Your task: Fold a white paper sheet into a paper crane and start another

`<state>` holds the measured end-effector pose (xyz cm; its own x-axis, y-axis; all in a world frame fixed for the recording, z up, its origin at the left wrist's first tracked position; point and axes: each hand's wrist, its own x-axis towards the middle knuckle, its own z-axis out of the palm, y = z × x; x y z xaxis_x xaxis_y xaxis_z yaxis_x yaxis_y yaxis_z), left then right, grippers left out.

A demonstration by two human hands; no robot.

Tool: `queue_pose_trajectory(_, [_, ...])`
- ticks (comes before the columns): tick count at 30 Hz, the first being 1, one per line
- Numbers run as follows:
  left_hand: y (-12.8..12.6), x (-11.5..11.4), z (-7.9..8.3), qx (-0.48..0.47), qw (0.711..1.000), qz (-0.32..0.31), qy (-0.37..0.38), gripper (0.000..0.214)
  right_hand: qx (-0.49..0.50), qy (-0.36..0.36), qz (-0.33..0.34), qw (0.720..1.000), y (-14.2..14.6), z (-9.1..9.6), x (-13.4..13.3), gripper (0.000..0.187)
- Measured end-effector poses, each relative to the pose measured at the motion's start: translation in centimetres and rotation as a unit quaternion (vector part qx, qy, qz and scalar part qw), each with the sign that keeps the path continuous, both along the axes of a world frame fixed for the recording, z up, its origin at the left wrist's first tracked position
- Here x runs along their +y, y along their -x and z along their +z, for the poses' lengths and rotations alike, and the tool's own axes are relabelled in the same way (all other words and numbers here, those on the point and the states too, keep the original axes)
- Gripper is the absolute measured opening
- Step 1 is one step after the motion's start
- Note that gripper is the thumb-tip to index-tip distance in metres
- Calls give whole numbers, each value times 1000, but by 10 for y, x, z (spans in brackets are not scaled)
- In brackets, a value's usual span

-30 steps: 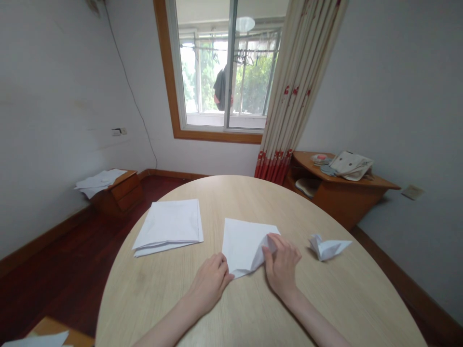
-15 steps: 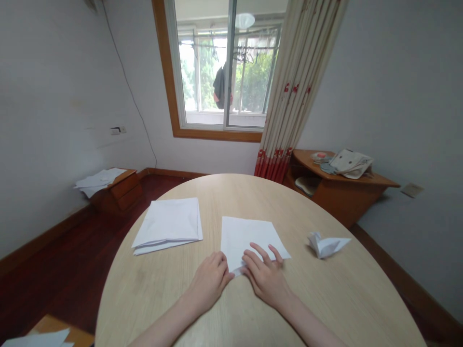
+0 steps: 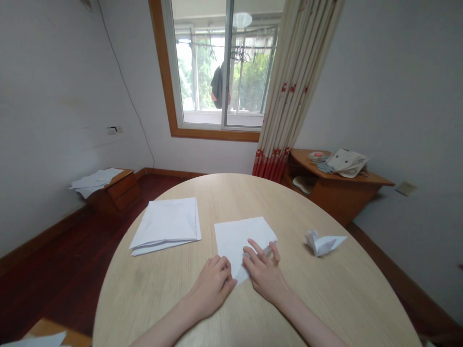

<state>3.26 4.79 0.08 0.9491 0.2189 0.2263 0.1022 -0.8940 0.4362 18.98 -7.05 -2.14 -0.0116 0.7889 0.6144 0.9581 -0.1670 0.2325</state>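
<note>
A white sheet of paper (image 3: 238, 237) lies folded on the round wooden table (image 3: 336, 299) in front of me. My left hand (image 3: 212, 285) rests at the sheet's near corner with its fingers curled, pressing the paper down. My right hand (image 3: 264, 271) lies flat on the sheet's near right part, fingers spread and stretched out over the fold. A stack of white sheets (image 3: 167, 225) sits to the left of the folded sheet. A small folded paper figure (image 3: 322, 243) stands to the right, apart from both hands.
A low wooden cabinet (image 3: 115, 188) with papers on it stands at the left wall. A wooden corner shelf (image 3: 340, 185) holding a bag is at the right, beside a curtain (image 3: 292, 96) and a window (image 3: 220, 67).
My right hand had a flap of the sheet lifted a second ago; it has laid the flap down and now presses flat on it. The left hand stays at the corner.
</note>
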Motion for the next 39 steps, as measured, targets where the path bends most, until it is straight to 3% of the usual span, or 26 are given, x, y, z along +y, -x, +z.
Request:
queue_pose_trajectory(6, [-1,0,4,9,1000,-7,-1,9,5,34,-2,999,-1,4,2,10])
queue_pose_trajectory(10, [2,5,8,25,999,-17,37,5,0,44,5,999,-2,5,3,7])
queue_pose_trajectory(15, [6,17,11,12,995,-70,74,15,25,41,17,999,-3,5,3,9])
queue_pose_trajectory(23, [9,26,11,-11,989,-103,106,27,48,62,14,997,-4,6,1,13])
queue_pose_trajectory(30, [10,27,11,-5,988,-115,101,28,44,48,20,998,-9,9,0,10])
queue_pose_trajectory(35, [11,27,13,9,986,-130,102,29,39,78,4,996,-14,12,-1,7])
queue_pose_trajectory(39, [11,25,15,17,985,-143,97,36,40,112,3,993,-14,11,0,20])
